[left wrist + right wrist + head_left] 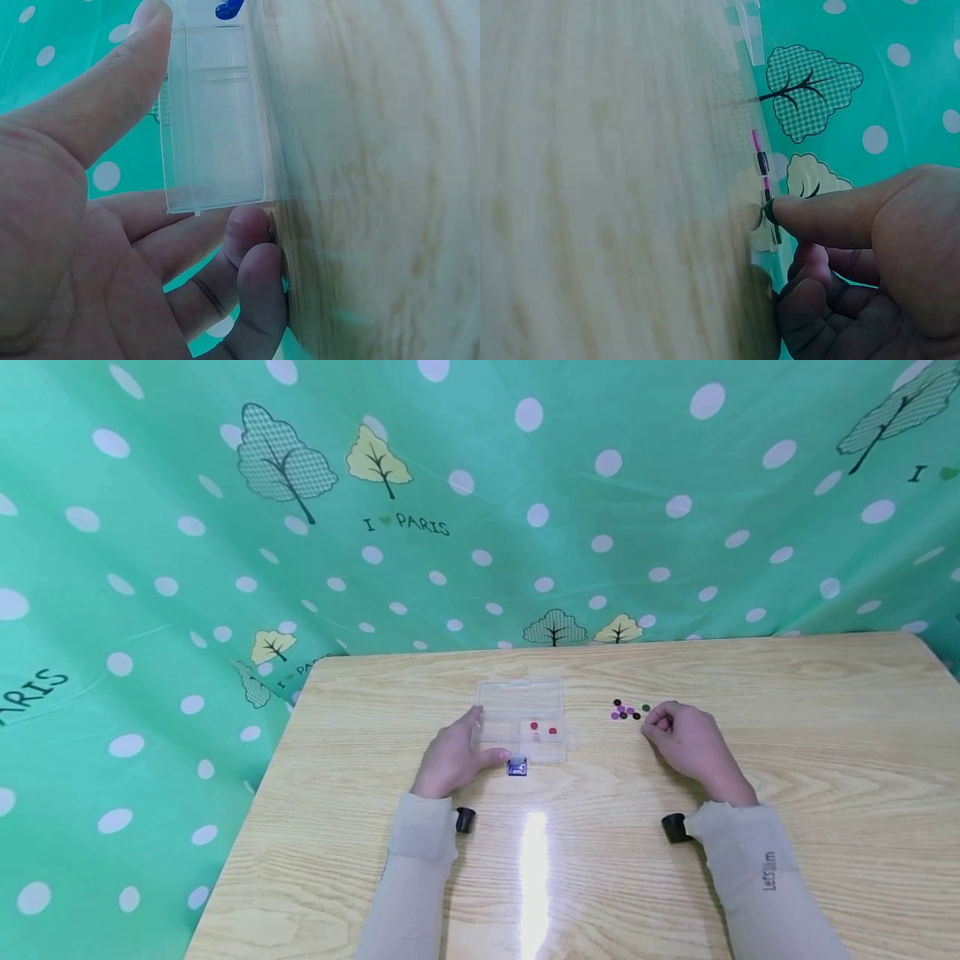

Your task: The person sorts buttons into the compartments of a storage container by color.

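Picking step, I'd judge: right hand [688,740] pinches what looks like a dark disc [771,211], mostly hidden, beside loose discs [623,716] on worktop [600,868]. Left hand [453,757] grips open clear box [225,142], red discs [534,726] inside. Next move calls for steady lift.

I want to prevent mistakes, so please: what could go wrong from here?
The small dark disc that the right hand pinches could slip away. That hand could also scatter the loose discs close by. If the left hand tips the open clear box, the red pieces could fall out.
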Action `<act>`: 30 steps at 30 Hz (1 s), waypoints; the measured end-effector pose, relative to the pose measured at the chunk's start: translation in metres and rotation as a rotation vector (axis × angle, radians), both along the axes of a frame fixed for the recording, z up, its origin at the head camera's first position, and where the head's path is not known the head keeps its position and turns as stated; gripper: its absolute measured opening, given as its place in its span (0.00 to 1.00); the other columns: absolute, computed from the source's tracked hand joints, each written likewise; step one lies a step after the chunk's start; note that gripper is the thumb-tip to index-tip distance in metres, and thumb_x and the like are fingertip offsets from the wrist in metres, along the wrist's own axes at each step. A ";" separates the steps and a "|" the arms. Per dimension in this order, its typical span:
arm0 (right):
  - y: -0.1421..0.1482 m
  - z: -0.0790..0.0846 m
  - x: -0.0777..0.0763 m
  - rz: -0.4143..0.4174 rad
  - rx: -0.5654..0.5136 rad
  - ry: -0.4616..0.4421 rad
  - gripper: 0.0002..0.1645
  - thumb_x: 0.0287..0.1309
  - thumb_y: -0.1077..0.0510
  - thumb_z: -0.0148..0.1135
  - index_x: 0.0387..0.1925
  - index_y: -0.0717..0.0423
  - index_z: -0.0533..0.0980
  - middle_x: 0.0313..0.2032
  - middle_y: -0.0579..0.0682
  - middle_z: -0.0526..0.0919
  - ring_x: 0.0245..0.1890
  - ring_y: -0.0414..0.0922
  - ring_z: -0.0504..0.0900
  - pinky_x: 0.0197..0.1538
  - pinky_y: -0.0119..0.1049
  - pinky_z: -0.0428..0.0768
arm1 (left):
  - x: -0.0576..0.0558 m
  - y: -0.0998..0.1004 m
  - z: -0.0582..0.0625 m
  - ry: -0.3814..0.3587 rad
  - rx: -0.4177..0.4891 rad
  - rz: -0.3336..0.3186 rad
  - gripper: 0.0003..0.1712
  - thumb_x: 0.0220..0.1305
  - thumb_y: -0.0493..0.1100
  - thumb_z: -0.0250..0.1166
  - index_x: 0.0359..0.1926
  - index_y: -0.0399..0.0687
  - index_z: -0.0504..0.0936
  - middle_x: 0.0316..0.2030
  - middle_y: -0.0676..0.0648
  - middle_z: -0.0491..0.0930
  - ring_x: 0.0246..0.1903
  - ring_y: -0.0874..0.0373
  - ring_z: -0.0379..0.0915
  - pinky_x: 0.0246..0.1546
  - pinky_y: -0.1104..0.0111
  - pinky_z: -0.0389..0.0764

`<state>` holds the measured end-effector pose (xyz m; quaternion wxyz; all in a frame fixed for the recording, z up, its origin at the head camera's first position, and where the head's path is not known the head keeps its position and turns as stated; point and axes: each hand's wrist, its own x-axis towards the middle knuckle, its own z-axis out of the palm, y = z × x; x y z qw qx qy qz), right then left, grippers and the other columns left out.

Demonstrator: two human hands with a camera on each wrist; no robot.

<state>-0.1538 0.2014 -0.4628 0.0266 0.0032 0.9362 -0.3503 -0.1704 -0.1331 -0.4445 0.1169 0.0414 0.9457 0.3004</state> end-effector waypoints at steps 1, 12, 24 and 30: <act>0.000 0.000 -0.001 0.003 0.001 0.004 0.08 0.69 0.60 0.59 0.39 0.63 0.78 0.29 0.53 0.77 0.29 0.48 0.73 0.34 0.38 0.70 | 0.000 0.000 0.000 0.002 0.001 0.000 0.56 0.54 0.57 0.77 0.76 0.41 0.59 0.70 0.38 0.66 0.69 0.41 0.64 0.67 0.51 0.69; -0.002 0.001 0.000 0.001 -0.004 0.010 0.08 0.70 0.60 0.57 0.39 0.62 0.77 0.30 0.53 0.78 0.30 0.48 0.73 0.35 0.39 0.71 | 0.001 -0.001 0.001 -0.001 0.022 0.002 0.56 0.54 0.56 0.77 0.76 0.41 0.59 0.71 0.38 0.66 0.70 0.41 0.62 0.68 0.51 0.68; -0.003 0.002 0.001 0.007 -0.014 0.039 0.09 0.69 0.60 0.55 0.38 0.62 0.78 0.29 0.52 0.78 0.29 0.48 0.73 0.34 0.39 0.72 | 0.001 0.000 0.001 -0.003 -0.005 0.002 0.57 0.54 0.57 0.76 0.77 0.41 0.59 0.71 0.38 0.66 0.69 0.40 0.63 0.68 0.50 0.68; -0.006 0.005 0.001 0.012 -0.020 0.069 0.07 0.68 0.62 0.56 0.38 0.62 0.78 0.28 0.52 0.78 0.28 0.48 0.73 0.34 0.39 0.72 | 0.001 0.000 0.001 -0.001 -0.008 0.002 0.57 0.54 0.57 0.76 0.77 0.41 0.59 0.71 0.38 0.66 0.69 0.40 0.62 0.68 0.50 0.67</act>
